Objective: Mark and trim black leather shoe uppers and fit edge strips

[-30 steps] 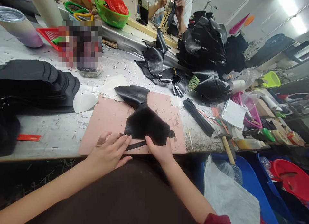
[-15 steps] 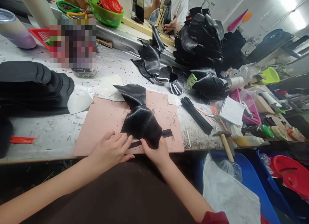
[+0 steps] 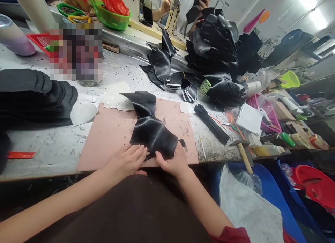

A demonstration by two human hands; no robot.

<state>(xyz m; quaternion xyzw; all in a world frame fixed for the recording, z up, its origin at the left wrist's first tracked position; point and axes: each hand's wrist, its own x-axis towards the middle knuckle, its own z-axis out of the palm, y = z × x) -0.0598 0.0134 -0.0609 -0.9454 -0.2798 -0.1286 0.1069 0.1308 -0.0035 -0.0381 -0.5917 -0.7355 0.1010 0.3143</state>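
A shiny black leather piece [image 3: 154, 133], narrow at its middle, lies on a pink board [image 3: 104, 138]. My left hand [image 3: 128, 161] rests with its fingers stretched out flat over the lower left edge of the leather; its thumb is apart, near the table edge. The lower right corner is gripped by my right hand [image 3: 174, 161], thumb on top and the other fingers mostly hidden beneath. A dark strip like a zipper [image 3: 181, 142] shows past the right hand, and a bit of it appears between my hands under the leather.
Stacked black sheets [image 3: 31, 96] lie left, and white pattern pieces [image 3: 117, 93] touch the board. Right are a bundle of black strips [image 3: 211, 124], a notebook [image 3: 249, 119] and a hammer [image 3: 244, 157]. A leather pile [image 3: 214, 40] stands behind; a person works at a sewing machine [image 3: 173, 16].
My right hand has shifted slightly up and right with the leather's corner, covering more of the dark strip. My left fingers lie flatter. The person opposite has raised a hand with a dark piece.
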